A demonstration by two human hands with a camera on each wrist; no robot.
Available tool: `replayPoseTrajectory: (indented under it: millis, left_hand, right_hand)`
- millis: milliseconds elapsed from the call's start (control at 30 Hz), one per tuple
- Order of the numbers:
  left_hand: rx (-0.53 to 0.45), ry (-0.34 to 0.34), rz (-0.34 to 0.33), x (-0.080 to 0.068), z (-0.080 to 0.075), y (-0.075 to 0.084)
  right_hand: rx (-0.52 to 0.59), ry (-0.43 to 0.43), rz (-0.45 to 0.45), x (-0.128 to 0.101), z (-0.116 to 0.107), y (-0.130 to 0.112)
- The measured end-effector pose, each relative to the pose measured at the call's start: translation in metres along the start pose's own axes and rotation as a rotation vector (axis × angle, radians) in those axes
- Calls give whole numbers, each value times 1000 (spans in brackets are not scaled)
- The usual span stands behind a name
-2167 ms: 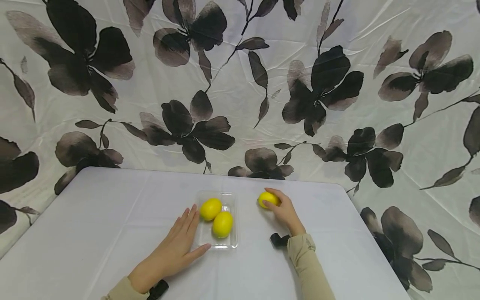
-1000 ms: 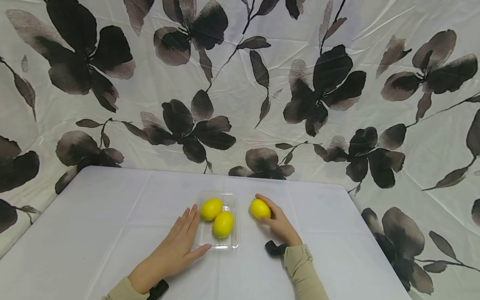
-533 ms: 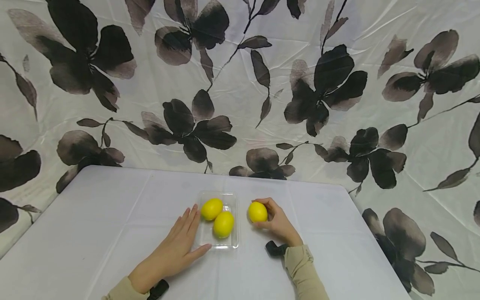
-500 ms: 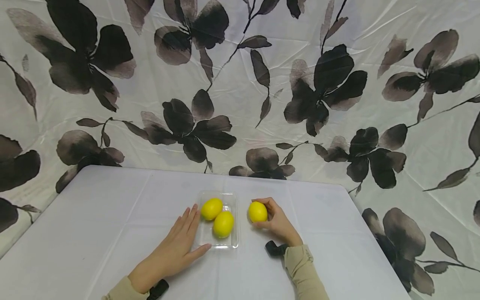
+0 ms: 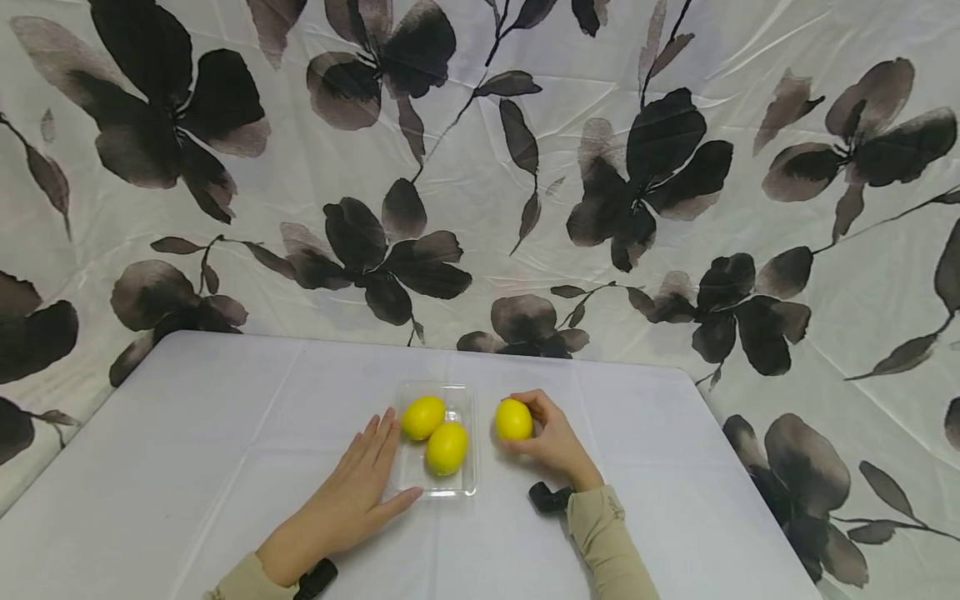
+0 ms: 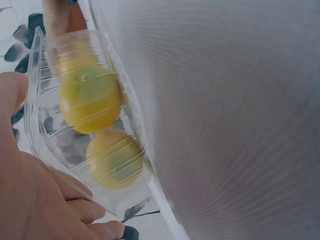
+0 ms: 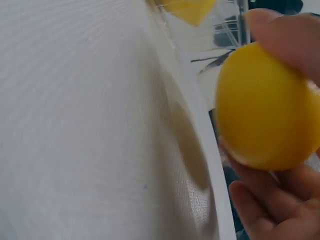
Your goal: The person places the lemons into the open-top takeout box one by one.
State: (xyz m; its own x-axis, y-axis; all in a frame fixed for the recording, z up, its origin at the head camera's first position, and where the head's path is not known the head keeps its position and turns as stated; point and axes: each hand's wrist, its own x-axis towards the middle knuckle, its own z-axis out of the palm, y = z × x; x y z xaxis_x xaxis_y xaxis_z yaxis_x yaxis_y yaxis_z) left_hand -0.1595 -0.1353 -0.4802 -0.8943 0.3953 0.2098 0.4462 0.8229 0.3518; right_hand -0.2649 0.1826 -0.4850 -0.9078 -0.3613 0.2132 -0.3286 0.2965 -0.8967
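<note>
One lemon (image 5: 513,419) held in the right hand (image 5: 553,440), thumb and curled fingers closed round its right side, just above the table (image 5: 187,433) and just right of the clear plastic tray (image 5: 459,490), not touching it. Seemingly mid-carry, at the point of bringing the fruit across to the tray; next move likely calling for a short lift over the right rim and a set-down in the free strip at the far right of the tray, clear of the fruit already there. Long axis apparently running near to far, tilted a little; which end leads too rounded to tell. Inside the tray, two lemons: far lemon (image 5: 423,417) and near lemon (image 5: 446,448), touching each other. Left hand (image 5: 352,492) flat on the table, fingers straight, laid against the tray's left wall, gripping nothing. Behind, a flower-printed cloth (image 5: 480,167).
</note>
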Motion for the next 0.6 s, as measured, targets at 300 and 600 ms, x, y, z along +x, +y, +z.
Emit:
replayPoseTrajectory:
  millis: [300, 600]
  left_hand:
    - [-5, 5, 1, 0, 0, 0]
    - [0, -2, -4, 0, 0, 0]
  right_hand:
    - [-12, -20, -50, 0, 2, -47]
    - [27, -71, -101, 3, 20, -78]
